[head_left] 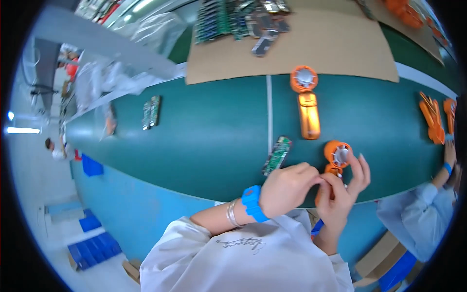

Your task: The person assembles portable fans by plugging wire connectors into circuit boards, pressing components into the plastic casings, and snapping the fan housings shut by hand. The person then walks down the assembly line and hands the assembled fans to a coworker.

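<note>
One orange handheld fan [336,155] was between the two hands, its round head just beyond the fingertips and its handle partly hidden by them. The right hand [339,193] gripped the handle; the left hand [287,191] met it there, fingertips together, but what those pinched I could not tell. A second orange handheld fan [309,116] lay on the green tabletop [214,131], farther from the person. Left of that second fan and nearer the person was one green circuit board [278,155], beside the left hand; well to its left lay two narrow circuit boards [151,113]. Beyond it, one cardboard sheet [335,48] carried stacked circuit boards [214,24], too crowded to count.
</note>
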Demonstrator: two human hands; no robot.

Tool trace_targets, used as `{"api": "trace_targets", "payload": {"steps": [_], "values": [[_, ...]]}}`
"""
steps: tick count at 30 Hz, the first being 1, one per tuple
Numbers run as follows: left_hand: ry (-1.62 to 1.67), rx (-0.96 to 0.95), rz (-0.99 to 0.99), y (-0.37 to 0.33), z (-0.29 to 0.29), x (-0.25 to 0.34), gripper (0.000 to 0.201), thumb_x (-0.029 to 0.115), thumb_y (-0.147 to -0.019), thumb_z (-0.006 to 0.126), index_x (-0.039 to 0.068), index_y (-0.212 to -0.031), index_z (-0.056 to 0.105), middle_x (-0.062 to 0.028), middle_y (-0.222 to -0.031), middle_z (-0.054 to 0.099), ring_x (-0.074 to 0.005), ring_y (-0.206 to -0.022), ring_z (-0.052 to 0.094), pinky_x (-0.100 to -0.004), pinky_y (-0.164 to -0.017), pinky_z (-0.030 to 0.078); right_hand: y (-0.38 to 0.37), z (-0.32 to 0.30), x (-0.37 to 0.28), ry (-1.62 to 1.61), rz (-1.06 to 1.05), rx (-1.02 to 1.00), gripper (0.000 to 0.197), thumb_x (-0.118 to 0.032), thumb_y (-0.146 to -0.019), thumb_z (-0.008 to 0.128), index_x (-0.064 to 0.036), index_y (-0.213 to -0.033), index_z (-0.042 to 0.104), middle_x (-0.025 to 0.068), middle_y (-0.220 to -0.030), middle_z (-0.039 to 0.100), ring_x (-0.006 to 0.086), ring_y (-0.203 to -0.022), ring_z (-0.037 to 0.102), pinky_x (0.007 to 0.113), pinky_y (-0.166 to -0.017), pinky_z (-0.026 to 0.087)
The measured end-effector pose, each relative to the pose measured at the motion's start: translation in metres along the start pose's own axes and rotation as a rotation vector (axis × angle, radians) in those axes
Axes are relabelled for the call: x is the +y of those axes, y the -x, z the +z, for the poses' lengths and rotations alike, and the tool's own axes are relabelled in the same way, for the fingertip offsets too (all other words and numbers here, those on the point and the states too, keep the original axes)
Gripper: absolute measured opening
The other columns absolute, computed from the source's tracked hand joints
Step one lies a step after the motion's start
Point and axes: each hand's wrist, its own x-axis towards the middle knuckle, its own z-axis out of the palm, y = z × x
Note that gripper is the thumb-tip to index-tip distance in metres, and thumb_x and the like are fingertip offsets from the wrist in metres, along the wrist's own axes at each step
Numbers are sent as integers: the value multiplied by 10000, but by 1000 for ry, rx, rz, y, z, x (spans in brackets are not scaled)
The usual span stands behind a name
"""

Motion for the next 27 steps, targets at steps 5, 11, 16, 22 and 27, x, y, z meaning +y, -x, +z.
{"api": "trace_targets", "payload": {"steps": [5,11,16,22,27], "values": [[286,1,-53,3,-7,-2,94,60,-842,597,-3,-779,565,-92,-646,502,-192,-529,479,-289,-460,364,-3,2,1,-62,-128,-55,111,20,-656,631,-51,-736,597,74,-1124,534,325,-1153,440,538,-979,301],[402,-3,-233,9,-11,-4,124,74,-867,593,-7,-774,571,-46,-611,494,-87,-511,404,-249,-448,333,-8,8,-4,-208,-90,-72,172,140,-629,582,18,-750,571,118,-1045,497,357,-1094,531,530,-885,464],[554,-67,-402,11,-8,-9,159,107,-897,568,-5,-784,568,14,-614,489,-41,-544,393,-221,-459,321,-1,10,0,-232,-23,-87,152,162,-725,508,25,-766,560,153,-1100,483,372,-1110,520,352,-774,512],[682,-33,-498,10,0,-6,154,134,-912,551,13,-817,555,30,-663,512,-14,-601,469,-181,-502,374,-13,-1,-16,-55,-44,-184,129,60,-707,606,16,-827,588,204,-1253,404,453,-1190,404,475,-926,408],[674,-59,-515,23,-5,-8,163,160,-936,514,19,-876,570,28,-649,505,-23,-569,421,-184,-497,346,-5,11,-10,-54,-48,-172,125,-10,-723,638,-14,-847,636,256,-1347,354,473,-1219,370,481,-960,388]]}}
